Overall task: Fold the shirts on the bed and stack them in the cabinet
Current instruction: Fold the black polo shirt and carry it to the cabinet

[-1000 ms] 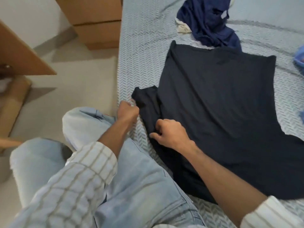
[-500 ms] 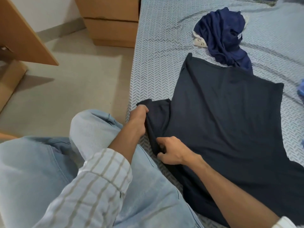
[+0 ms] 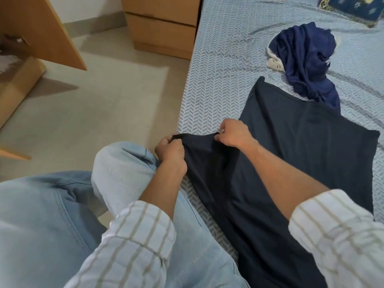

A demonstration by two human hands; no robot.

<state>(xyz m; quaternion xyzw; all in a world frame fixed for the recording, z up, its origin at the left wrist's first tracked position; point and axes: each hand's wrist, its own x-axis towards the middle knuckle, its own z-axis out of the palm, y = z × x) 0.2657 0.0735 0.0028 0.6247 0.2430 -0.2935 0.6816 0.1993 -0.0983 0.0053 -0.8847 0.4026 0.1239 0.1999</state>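
Head view, bed: the largest item, a mattress under a pale blue sheet printed with a grey herringbone weave, lightly creased.
Dark shirt: soft, matte navy-black knit, spread flat on the sheet near the bed's left edge; roughly rectangular body, its long axis running from the near right up toward the far left, with the sleeve end pointing toward the bed's edge.
Jeans: light-washed denim on the person's bent legs, covering the lower left of the view and hiding the bed's near corner.
Drawer unit: tan wood-grain, box-shaped, standing on the beige floor against the bed's side.
Blue shirt: crumpled royal-blue heap beyond the dark shirt, touching its far edge; a pale scrap beside it may be a sock.
Pillow: patterned dark blue, far corner, partly cut off.
Right hand: fingers curled, pinching the sleeve's edge.
Left hand: fingers curled tight, gripping the same sleeve at its tip, the cloth stretched between both hands.
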